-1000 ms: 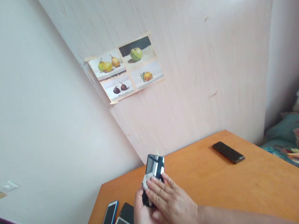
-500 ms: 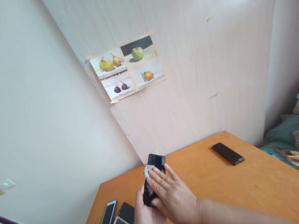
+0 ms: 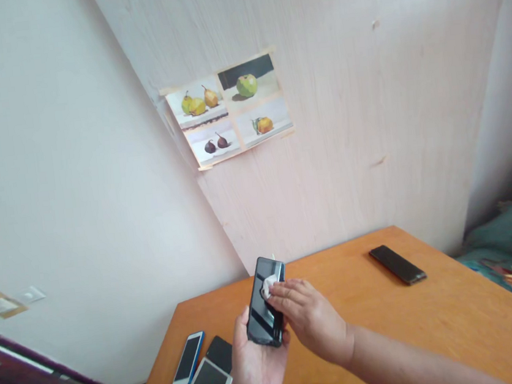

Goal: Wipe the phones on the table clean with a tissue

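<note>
My left hand (image 3: 260,367) is wrapped round the lower end of a black smartphone (image 3: 259,315), holding it tilted above the table with its glossy screen toward me. On the screen rests a crumpled white tissue or cloth (image 3: 267,285), pinched under the fingertips of my right hand (image 3: 314,315). The fingers of that hand lie together and cover part of the white piece and the phone's right edge.
The orange wooden table (image 3: 356,341) bears a white phone with a blue edge (image 3: 188,361), a dark phone (image 3: 219,353) and a silver-framed device (image 3: 211,383) at left. Another black phone (image 3: 397,264) lies at right. A fruit picture (image 3: 231,111) hangs on the panel behind.
My right hand has moved slightly right and turned, with the white piece now near the screen's right side. More of the screen shows. The view has shifted slightly.
</note>
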### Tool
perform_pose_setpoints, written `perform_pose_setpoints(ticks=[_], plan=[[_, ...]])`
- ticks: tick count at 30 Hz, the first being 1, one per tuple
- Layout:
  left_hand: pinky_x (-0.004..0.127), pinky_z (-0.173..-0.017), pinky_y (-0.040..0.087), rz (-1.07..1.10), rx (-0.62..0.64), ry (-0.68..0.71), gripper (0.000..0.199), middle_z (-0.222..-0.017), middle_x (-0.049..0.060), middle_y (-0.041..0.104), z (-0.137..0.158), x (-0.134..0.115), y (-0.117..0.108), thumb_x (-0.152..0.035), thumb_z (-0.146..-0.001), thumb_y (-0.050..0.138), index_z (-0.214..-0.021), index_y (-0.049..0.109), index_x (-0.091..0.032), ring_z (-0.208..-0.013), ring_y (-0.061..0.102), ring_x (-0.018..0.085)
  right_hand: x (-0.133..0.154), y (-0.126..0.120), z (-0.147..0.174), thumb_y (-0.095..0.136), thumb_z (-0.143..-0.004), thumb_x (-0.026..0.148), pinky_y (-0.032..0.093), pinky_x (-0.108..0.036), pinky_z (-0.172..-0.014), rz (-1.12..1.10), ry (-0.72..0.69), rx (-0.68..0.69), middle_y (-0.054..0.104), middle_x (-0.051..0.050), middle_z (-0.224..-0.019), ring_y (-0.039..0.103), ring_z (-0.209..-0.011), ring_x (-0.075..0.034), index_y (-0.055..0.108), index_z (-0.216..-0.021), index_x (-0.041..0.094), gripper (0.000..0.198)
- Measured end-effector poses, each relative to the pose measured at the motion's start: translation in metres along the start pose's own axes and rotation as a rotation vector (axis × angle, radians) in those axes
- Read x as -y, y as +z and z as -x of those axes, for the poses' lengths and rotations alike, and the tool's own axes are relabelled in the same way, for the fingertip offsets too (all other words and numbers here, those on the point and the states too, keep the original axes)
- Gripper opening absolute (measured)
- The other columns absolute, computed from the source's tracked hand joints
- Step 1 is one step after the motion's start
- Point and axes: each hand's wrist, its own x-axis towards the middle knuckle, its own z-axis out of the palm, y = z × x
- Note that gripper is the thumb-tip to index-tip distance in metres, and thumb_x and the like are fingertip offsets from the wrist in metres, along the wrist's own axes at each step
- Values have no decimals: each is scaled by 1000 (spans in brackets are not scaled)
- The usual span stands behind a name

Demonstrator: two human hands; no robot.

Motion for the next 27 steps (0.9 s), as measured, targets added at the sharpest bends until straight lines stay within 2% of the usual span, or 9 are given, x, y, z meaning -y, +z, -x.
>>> perform_pose_setpoints(ticks=[3, 5, 7, 9, 12, 18, 20, 24, 27], plan=[[28, -65, 49, -75, 16, -22, 30, -105, 12, 71, 4, 0, 6, -35, -93, 54, -113, 67, -15, -85, 67, 21, -8, -10, -18, 47, -97, 20, 54, -34, -82, -328, 292, -137, 72, -7, -100, 67, -92, -19, 65, -113, 23, 24], [28, -65, 48, -99, 30, -33, 33, -109, 15, 70, 6, -1, 9, -36, -93, 54, -115, 66, -14, -88, 67, 22, -12, -12, -25, 48, -98, 26, 54, -29, -69, -549, 474, -166, 70, -3, -87, 66, -75, -16, 62, -108, 22, 18], [28, -66, 48, -102, 46, -46, 36, -111, 16, 69, 8, -1, 12, -37, -93, 54, -118, 65, -14, -89, 66, 22, -17, -12, -29, 50, -96, 27, 51, -26, -62, -615, 564, -162, 66, 0, -81, 63, -67, -14, 59, -102, 22, 13], [28, -66, 48, -92, 60, -63, 36, -112, 16, 69, 9, 1, 14, -36, -93, 54, -119, 64, -15, -89, 66, 22, -22, -12, -29, 52, -93, 24, 49, -25, -64, -467, 548, -182, 63, -1, -82, 61, -71, -15, 60, -95, 21, 8], [28, -66, 48, -69, 50, -56, 30, -108, 11, 70, 8, 5, 14, -34, -92, 55, -115, 65, -17, -87, 66, 20, -15, -11, -21, 51, -91, 17, 48, -27, -71, -203, 433, -175, 59, -4, -89, 59, -79, -16, 63, -94, 21, 13], [30, -83, 51, 20, -15, -30, 25, -102, 8, 71, 4, 7, 11, -34, -90, 56, -99, 69, -15, -93, 66, 19, 25, -2, -4, 46, -97, 16, 49, -29, -77, -134, 118, 95, 60, -6, -96, 59, -86, -18, 63, -103, 22, 19], [29, -76, 51, -4, -23, -17, 23, -101, 7, 71, 5, 7, 11, -33, -90, 58, -102, 68, -16, -87, 66, 18, 14, -5, -12, 46, -97, 16, 48, -28, -76, -120, 165, 60, 60, -5, -94, 59, -85, -17, 63, -98, 22, 18], [27, -63, 47, -93, -12, -77, 32, -105, 12, 70, 8, 6, 14, -35, -90, 57, -114, 65, -16, -85, 67, 21, -23, -14, -33, 56, -93, 20, 48, -29, -76, -89, 473, -178, 58, -4, -91, 59, -84, -17, 62, -94, 21, 6], [28, -65, 48, -73, -15, -63, 29, -102, 11, 71, 8, 8, 13, -35, -91, 56, -111, 66, -17, -85, 67, 20, -17, -8, -26, 53, -95, 22, 49, -28, -74, -87, 459, -142, 58, -4, -91, 59, -82, -17, 64, -92, 22, 11]])
